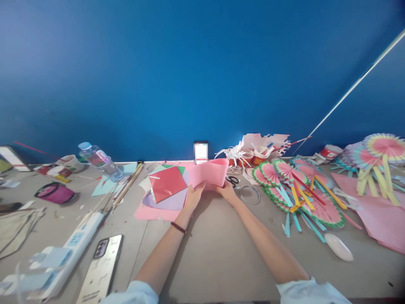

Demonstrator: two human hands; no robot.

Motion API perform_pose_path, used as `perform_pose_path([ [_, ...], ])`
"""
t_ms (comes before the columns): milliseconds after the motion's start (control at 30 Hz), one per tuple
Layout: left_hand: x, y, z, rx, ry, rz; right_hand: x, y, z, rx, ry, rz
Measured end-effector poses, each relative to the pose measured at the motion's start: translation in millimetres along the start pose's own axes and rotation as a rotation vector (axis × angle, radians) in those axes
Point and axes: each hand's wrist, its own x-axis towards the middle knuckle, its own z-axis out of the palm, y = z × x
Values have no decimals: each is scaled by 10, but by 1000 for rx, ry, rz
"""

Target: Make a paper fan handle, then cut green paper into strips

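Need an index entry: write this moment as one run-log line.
left hand: holds pink sheet | right hand: holds same sheet | pink sheet: curved | left side: red paper | right side: paper fans

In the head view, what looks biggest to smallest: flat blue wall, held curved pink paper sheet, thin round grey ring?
1. Flat blue wall
2. Held curved pink paper sheet
3. Thin round grey ring

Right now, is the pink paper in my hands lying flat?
No, your left hand and right hand hold the pink paper bent in a curve.
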Motion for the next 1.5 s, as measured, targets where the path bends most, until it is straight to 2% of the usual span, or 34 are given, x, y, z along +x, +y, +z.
perform_pose_path([
  [133,0,3,10,-2,-25,33,-9,-25,-1,-7,13,4],
  [500,-29,36,-3,2,-35,-28,-14,-17,12,-7,31,-10],
  [1000,-34,28,-22,3,-46,-17,-23,-49,31,30,37,10],
  [1200,-68,87,-14,20,-72,7,-11,-33,31,30,49,25],
  [1367,-106,136,-1,31,-58,0,-8,-20,26,32,43,28],
  [1500,-129,152,15,23,-24,-64,-14,-21,32,44,35,26],
])
